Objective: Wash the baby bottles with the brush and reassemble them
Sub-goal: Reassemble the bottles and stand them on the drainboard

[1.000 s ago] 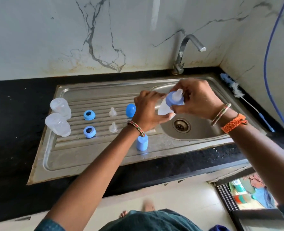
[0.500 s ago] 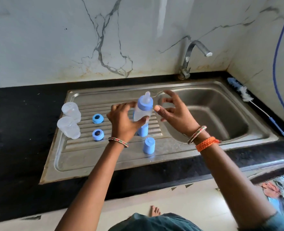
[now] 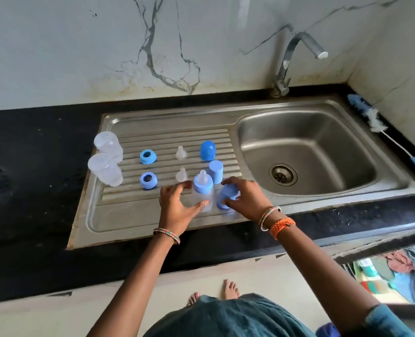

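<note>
An assembled baby bottle (image 3: 202, 190) with a blue ring and clear teat stands upright on the steel drainboard (image 3: 118, 215). My left hand (image 3: 177, 205) curls round its lower body. My right hand (image 3: 244, 199) grips a blue cap (image 3: 227, 195) just right of the bottle. Behind them stand two more blue caps, a flat-topped cap (image 3: 216, 171) and a domed cap (image 3: 208, 150). Two clear teats (image 3: 181, 153) (image 3: 182, 175), two blue rings (image 3: 148, 156) (image 3: 148, 180) and two clear bottle bodies (image 3: 108, 143) (image 3: 105, 171) lie in rows further left.
The sink basin (image 3: 306, 152) with its drain (image 3: 282, 175) is to the right, the tap (image 3: 291, 59) behind it. A bottle brush (image 3: 371, 115) lies along the right wall on the black counter (image 3: 31, 190). A marble wall rises behind.
The bottle has come down from the air onto the drainboard near the front. My right hand has left the bottle's top and taken hold of the front blue cap.
</note>
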